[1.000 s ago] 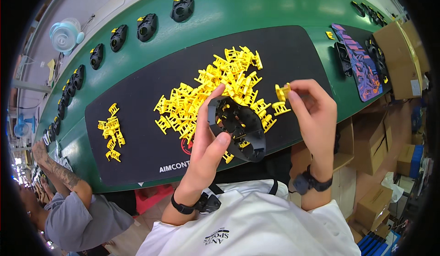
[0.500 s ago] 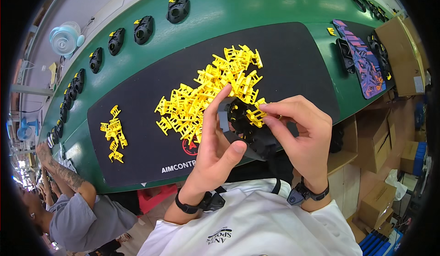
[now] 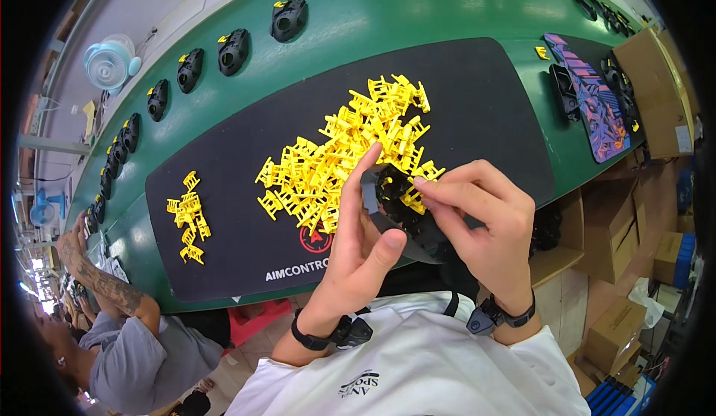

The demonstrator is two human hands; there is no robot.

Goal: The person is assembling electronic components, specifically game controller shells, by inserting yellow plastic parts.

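Observation:
My left hand (image 3: 347, 267) cradles a black computer mouse shell (image 3: 393, 206) above the near edge of a black desk mat (image 3: 477, 95). Its thumb and fingers are on either side of the shell, whose hollow inside faces up. Over that hollow, the thumb and forefinger of my right hand (image 3: 488, 218) pinch a yellow plastic clip (image 3: 412, 202), which sits at the shell's inside; how far it is seated cannot be seen. Just beyond my hands lies a big heap of similar yellow clips (image 3: 328, 174). A smaller cluster of clips (image 3: 191, 215) rests on the mat's left part.
Black mouse shells (image 3: 233, 52) with yellow parts stand in a row along the green table's (image 3: 358, 13) far and left edges. At right are a patterned purple mat (image 3: 589, 99), a black tray (image 3: 564, 92) and cardboard boxes (image 3: 652, 92). Another person (image 3: 142, 356) works at left.
My right fingers have moved slightly left and down with the yellow clip, deeper over the shell. The shell has tilted a little in my left hand.

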